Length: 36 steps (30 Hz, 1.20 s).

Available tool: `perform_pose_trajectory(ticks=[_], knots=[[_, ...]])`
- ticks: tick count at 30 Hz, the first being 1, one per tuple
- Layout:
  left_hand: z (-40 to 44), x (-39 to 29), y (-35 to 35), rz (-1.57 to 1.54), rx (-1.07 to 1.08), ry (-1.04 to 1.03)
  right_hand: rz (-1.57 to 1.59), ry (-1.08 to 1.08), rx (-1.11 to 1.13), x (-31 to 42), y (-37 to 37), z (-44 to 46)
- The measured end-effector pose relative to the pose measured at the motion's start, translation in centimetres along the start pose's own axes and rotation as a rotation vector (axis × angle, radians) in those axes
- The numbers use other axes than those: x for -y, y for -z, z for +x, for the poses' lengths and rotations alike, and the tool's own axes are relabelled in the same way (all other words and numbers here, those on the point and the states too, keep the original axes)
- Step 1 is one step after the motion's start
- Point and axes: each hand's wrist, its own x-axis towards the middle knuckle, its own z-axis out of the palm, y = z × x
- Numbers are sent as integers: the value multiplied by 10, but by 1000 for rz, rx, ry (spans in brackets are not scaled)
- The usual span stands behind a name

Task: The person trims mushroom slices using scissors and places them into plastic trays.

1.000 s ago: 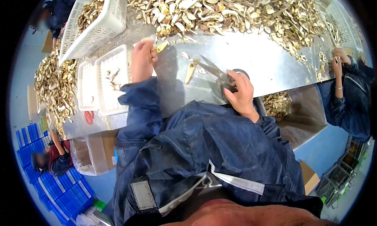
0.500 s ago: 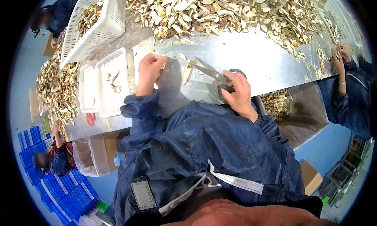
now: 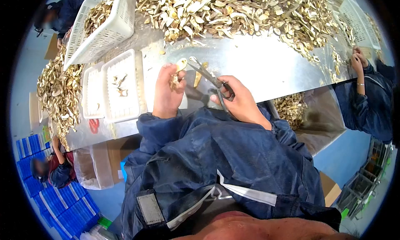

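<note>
Between the fingers of my left hand (image 3: 170,90) is a pale dried mushroom slice (image 3: 181,64), its upper end sticking out. My right hand (image 3: 239,99) is closed round the black handles of a pair of scissors (image 3: 212,79). The scissor blades are parted and point up and left, with their tips close beside the held slice; whether they touch it I cannot tell. Under the blades, a longer yellowish slice (image 3: 197,78) lies on the metal table (image 3: 266,69). A big heap of dried mushroom slices (image 3: 241,15) covers the table's far side.
Left of my hands stand white plastic trays (image 3: 135,85) with a few slices. A white basket (image 3: 121,25) of slices is behind them. Red scissor handles (image 3: 93,125) lie near the edge. A lined box of slices (image 3: 321,119) sits below right. Co-workers (image 3: 366,90) work at both sides.
My left hand has turned and come slightly right, lifting the slice into clear view. My right hand has moved left, bringing the open scissors up to the slice.
</note>
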Motion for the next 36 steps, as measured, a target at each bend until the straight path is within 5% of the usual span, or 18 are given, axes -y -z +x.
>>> perform_pose_trajectory(ticks=[20,28,32,36], knots=[[-19,26,-17,143,-56,35,-106,23,120,4,0,0],[-20,-16,33,22,-79,11,-96,-4,114,-4,7,5],[-21,-87,59,243,-274,-528,-207,127,-201,-24,19,8],[-12,-120,50,1128,-487,-695,-205,187,-360,-38,23,11]])
